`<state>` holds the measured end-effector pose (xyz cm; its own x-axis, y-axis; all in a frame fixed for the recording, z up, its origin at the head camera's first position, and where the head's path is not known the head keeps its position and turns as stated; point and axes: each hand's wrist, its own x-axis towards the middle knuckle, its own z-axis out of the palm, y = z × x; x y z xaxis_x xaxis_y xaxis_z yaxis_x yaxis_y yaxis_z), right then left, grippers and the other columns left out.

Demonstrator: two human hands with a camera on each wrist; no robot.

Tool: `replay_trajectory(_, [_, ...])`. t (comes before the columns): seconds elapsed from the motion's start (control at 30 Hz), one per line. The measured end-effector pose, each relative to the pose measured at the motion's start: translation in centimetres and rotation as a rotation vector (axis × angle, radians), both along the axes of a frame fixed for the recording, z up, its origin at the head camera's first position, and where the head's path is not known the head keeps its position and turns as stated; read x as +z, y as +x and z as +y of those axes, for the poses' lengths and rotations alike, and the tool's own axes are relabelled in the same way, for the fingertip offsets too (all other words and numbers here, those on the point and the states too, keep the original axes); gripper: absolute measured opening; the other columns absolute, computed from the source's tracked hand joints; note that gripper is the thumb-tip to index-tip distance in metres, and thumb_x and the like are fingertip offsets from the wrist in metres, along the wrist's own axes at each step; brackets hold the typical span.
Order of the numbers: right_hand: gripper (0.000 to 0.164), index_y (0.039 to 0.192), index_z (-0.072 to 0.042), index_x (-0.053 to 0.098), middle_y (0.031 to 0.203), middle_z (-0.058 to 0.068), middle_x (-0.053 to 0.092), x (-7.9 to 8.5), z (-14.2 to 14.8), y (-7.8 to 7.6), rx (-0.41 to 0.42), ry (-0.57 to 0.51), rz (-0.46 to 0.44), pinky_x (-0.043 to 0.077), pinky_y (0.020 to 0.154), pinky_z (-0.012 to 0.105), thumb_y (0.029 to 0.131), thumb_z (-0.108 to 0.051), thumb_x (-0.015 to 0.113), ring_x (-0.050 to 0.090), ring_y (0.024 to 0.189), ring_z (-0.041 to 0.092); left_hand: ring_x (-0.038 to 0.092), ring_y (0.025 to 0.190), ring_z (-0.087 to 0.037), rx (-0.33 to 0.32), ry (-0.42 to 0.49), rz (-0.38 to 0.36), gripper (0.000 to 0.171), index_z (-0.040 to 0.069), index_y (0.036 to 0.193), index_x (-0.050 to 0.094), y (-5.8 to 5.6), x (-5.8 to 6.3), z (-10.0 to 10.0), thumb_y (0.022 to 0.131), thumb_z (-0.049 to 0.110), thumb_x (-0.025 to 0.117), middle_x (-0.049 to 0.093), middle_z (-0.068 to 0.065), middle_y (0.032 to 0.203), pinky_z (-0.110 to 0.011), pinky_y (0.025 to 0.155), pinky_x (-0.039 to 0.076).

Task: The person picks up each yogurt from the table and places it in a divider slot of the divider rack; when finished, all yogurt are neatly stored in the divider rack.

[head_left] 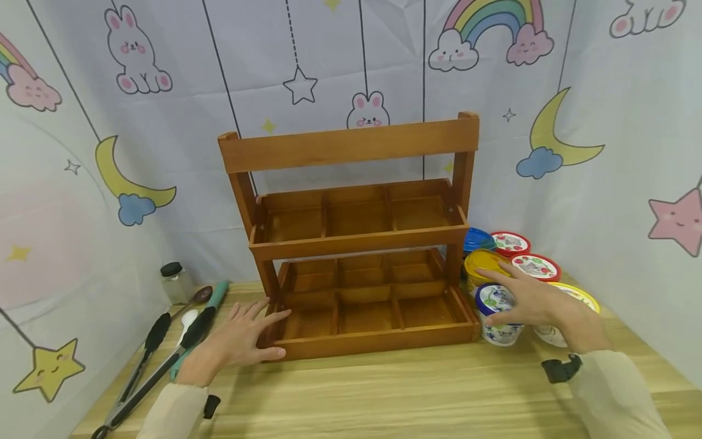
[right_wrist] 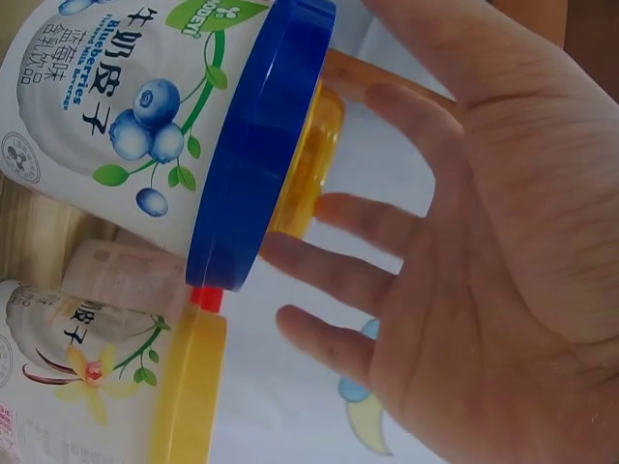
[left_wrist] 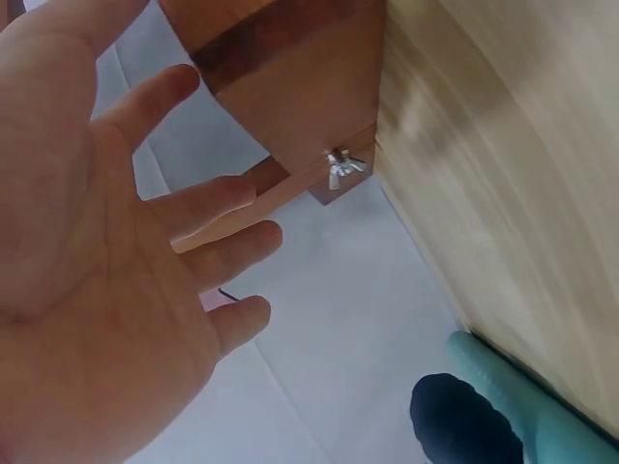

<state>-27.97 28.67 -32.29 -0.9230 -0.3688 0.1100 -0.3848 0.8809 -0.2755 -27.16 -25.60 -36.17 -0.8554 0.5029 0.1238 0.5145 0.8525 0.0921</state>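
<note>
A two-tier wooden rack [head_left: 351, 149] with divided compartments stands at the middle of the table, its compartments bare. My left hand [head_left: 233, 338] is at the rack's lower left corner, fingers spread. The left wrist view shows its palm and fingers [left_wrist: 227, 256] beside the rack's side panel [left_wrist: 300, 87], which has a wing nut [left_wrist: 343, 166]. Over the tubs at the right reaches my right hand [head_left: 534, 299], fingers spread and holding nothing. Nearest it is the blueberry tub [head_left: 501, 332] with a blue lid [right_wrist: 261, 145]. A yellow-lidded tub [right_wrist: 189, 396] stands beside that one.
Two red-lidded tubs [head_left: 536, 267], a yellow container [head_left: 482, 262] and a blue one [head_left: 478, 239] crowd the rack's right side. Along the left lie tongs [head_left: 145, 378], a white spoon [head_left: 188, 320] and a brown spoon [head_left: 202, 296]. Behind them stands a black-capped jar [head_left: 177, 283]. Printed cloth [head_left: 181, 134] surrounds the table.
</note>
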Motion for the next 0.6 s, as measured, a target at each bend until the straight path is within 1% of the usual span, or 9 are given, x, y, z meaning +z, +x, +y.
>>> replay_trajectory(0.1, [0.098, 0.154, -0.014, 0.035, 0.155, 0.038, 0.008, -0.05, 0.2, 0.16, -0.026, -0.029, -0.067, 0.041, 0.086, 0.075, 0.077, -0.05, 0.083, 0.032, 0.126, 0.068, 0.035, 0.132, -0.061, 0.011, 0.004, -0.027, 0.076, 0.014, 0.146, 0.052, -0.09, -0.08, -0.21, 0.088, 0.06, 0.067, 0.037, -0.034, 0.149, -0.074, 0.107, 0.018])
replay_trajectory(0.2, [0.098, 0.154, -0.014, 0.035, 0.154, 0.039, 0.004, -0.14, 0.32, 0.21, -0.041, -0.039, -0.111, 0.042, 0.084, 0.075, 0.077, -0.048, 0.084, 0.032, 0.124, 0.069, 0.037, 0.132, -0.059, 0.024, 0.004, -0.043, 0.074, 0.012, 0.144, 0.054, -0.12, -0.14, -0.52, 0.088, 0.059, 0.067, 0.038, -0.034, 0.148, -0.074, 0.106, 0.019])
replay_trajectory(0.4, [0.094, 0.151, -0.013, 0.04, 0.154, 0.04, 0.008, 0.01, 0.52, 0.2, -0.05, -0.026, -0.114, 0.042, 0.086, 0.074, 0.076, -0.048, 0.084, 0.035, 0.124, 0.068, 0.044, 0.131, -0.052, 0.037, 0.001, -0.062, 0.07, 0.011, 0.14, 0.058, -0.26, -0.23, -0.74, 0.09, 0.059, 0.066, 0.042, -0.031, 0.146, -0.074, 0.105, 0.02])
replay_trajectory(0.6, [0.092, 0.15, -0.013, 0.042, 0.154, 0.04, 0.009, 0.07, 0.44, 0.27, -0.059, -0.02, -0.113, 0.044, 0.084, 0.073, 0.076, -0.048, 0.085, 0.037, 0.123, 0.068, 0.047, 0.129, -0.049, 0.018, -0.001, -0.069, 0.068, 0.01, 0.138, 0.059, -0.36, -0.23, -0.9, 0.091, 0.058, 0.065, 0.051, -0.028, 0.141, -0.074, 0.103, 0.025])
